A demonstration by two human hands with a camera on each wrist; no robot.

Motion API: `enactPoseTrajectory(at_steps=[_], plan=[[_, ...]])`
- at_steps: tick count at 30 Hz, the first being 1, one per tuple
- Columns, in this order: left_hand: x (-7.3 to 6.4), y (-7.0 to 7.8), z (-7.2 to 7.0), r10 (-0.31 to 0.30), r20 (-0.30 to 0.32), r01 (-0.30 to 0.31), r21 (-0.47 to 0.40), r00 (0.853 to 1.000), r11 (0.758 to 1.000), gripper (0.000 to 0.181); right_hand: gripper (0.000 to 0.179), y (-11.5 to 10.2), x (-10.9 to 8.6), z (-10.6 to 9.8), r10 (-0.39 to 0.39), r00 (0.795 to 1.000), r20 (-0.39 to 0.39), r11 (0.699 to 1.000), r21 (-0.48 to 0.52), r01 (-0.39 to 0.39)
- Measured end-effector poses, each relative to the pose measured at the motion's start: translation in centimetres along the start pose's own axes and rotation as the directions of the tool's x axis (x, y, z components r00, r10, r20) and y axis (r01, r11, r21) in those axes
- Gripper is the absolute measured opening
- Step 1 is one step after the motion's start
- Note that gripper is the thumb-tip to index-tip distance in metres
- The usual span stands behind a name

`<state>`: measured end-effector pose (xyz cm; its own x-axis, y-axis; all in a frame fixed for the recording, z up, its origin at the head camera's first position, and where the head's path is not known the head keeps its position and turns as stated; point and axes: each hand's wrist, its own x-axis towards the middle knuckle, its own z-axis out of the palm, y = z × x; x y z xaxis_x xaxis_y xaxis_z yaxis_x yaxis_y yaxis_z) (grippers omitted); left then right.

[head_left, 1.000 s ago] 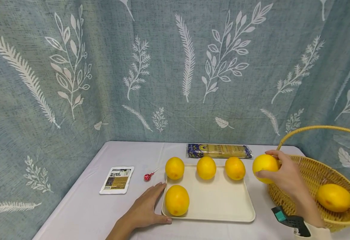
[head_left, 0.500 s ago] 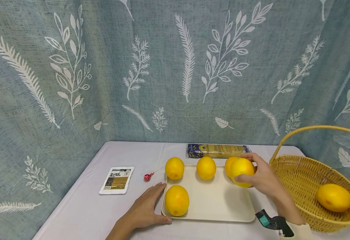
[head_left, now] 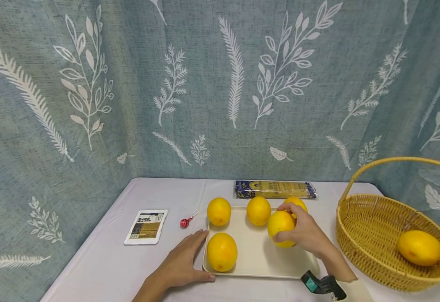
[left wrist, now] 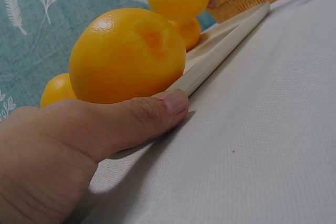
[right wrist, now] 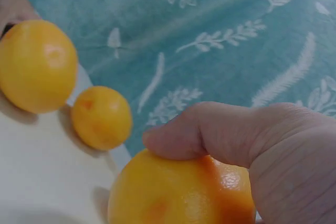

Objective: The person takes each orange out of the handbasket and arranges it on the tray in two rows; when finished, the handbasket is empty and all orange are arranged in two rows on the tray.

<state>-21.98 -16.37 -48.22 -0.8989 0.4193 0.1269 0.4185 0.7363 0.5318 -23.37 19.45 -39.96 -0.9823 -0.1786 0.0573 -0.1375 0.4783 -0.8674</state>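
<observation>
In the head view my right hand (head_left: 303,230) grips a yellow-orange orange (head_left: 279,228) above the right half of a cream tray (head_left: 257,256). In the right wrist view my thumb lies across the top of that orange (right wrist: 168,195). My left hand (head_left: 182,260) rests at the tray's left near corner, thumb by the near rim and fingers along the left side. Beside it, a near-left orange (head_left: 222,252) sits in the tray. Along the tray's back stand a left orange (head_left: 219,212), a middle orange (head_left: 259,211) and a right orange (head_left: 296,203), partly hidden by my right hand.
A wicker basket (head_left: 350,239) with a tall handle stands at the right, one yellow fruit (head_left: 420,247) inside. Behind the tray lies a noodle packet (head_left: 276,189). A red lollipop (head_left: 184,222) and a flat white-edged pouch (head_left: 146,227) lie on the left.
My right hand has carried the orange leftward from beside the basket to over the tray, passing in front of the back-right orange. The left hand has stayed put.
</observation>
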Motion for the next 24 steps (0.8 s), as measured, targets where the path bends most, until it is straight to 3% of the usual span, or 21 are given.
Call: enactPoseTrajectory(at_steps=[12,24], plan=[[0.0,-0.1,0.1,0.004,-0.006,-0.004,0.004,1.0,1.0,0.122,0.073,0.1,0.2,3.2,-0.053,0.996,0.077,0.995,-0.081,0.059],[0.0,-0.1,0.0,0.003,-0.006,-0.003,0.0,1.0,1.0,0.121,0.078,0.2,0.1,3.8,-0.058,0.972,0.228,0.993,-0.092,0.08]])
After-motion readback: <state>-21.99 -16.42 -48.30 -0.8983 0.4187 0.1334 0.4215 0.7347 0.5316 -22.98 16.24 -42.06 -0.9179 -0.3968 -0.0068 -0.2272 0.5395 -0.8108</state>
